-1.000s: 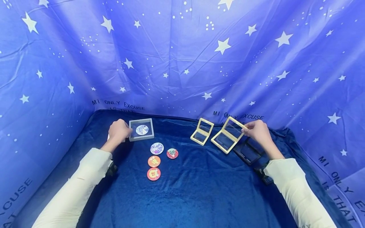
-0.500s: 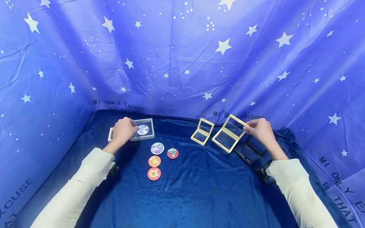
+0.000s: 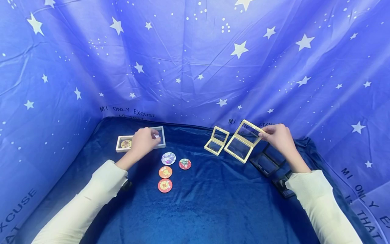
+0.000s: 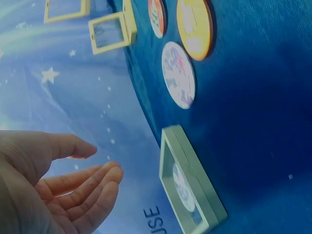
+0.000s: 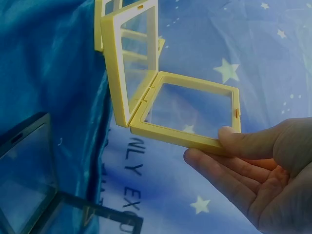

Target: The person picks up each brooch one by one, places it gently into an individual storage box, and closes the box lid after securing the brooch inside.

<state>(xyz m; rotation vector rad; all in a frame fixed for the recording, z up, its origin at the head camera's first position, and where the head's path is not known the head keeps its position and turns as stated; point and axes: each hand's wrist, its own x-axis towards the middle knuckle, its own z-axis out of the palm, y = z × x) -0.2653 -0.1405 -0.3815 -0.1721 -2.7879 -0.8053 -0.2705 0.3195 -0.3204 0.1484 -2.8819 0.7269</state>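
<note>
My right hand (image 3: 278, 137) pinches the edge of a large yellow display case (image 5: 187, 140), its two clear-film halves hinged apart; thumb on top, fingers beneath. With thumb and fingertips apart and nothing between them, my left hand (image 4: 63, 180) hovers above a closed grey display case (image 4: 192, 180). A patterned round badge shows through that case's film. In the head view the hand hides part of it. To its left lies a small white-edged case (image 3: 122, 149) with a yellow round piece inside. A smaller yellow case (image 3: 217, 140) stands open beside the large one.
Several round badges lie on the dark blue cloth (image 3: 195, 210): a purple one (image 3: 168, 158), a tree one (image 3: 185, 164), an orange one (image 3: 165, 172) and a red one (image 3: 165, 185). Black cases (image 3: 265, 164) lie near the right forearm. A starry curtain (image 3: 189, 51) surrounds the table.
My left hand has moved right from the small case, now over the grey case, uncovering the small case. My right hand has raised the large yellow case's edge slightly.
</note>
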